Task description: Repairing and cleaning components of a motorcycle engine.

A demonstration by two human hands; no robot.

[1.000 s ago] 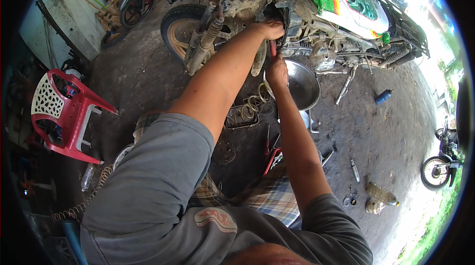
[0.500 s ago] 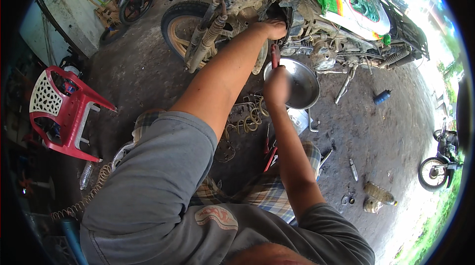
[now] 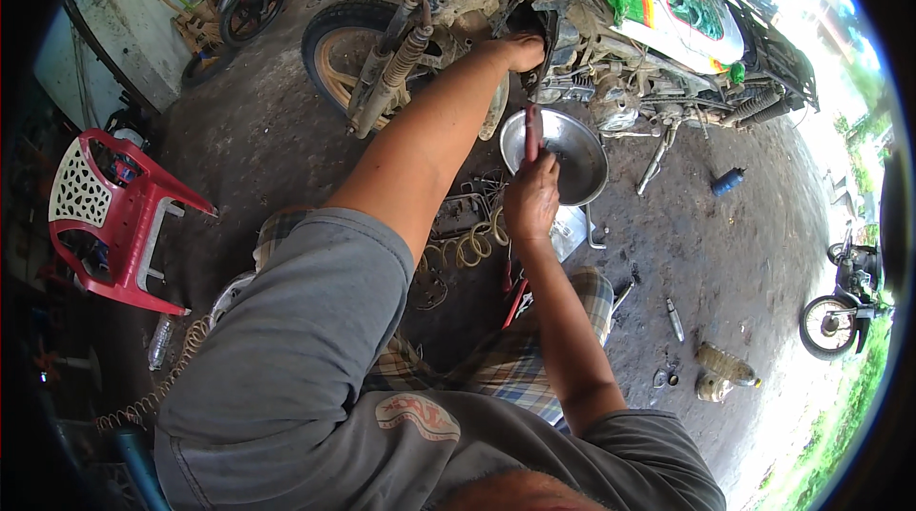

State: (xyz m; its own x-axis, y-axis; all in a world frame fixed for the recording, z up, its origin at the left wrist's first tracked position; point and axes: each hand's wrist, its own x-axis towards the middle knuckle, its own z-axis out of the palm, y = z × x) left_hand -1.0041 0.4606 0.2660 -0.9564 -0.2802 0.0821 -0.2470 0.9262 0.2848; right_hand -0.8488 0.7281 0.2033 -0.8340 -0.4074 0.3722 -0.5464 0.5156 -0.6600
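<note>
Tool in right hand, left hand at motorcycle

Right fingers are wrapped round the red tool, its end toward the motorcycle, perhaps for control. Left fingers tuck in at the motorcycle's front, perhaps steadying something; what they grip, I cannot tell. Metal basin sits near the engine, likely to catch drips

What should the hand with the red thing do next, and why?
Perhaps the right hand should bring the red-handled tool closer to the motorcycle: the tool's end points that way, and the left hand is already there.
</note>
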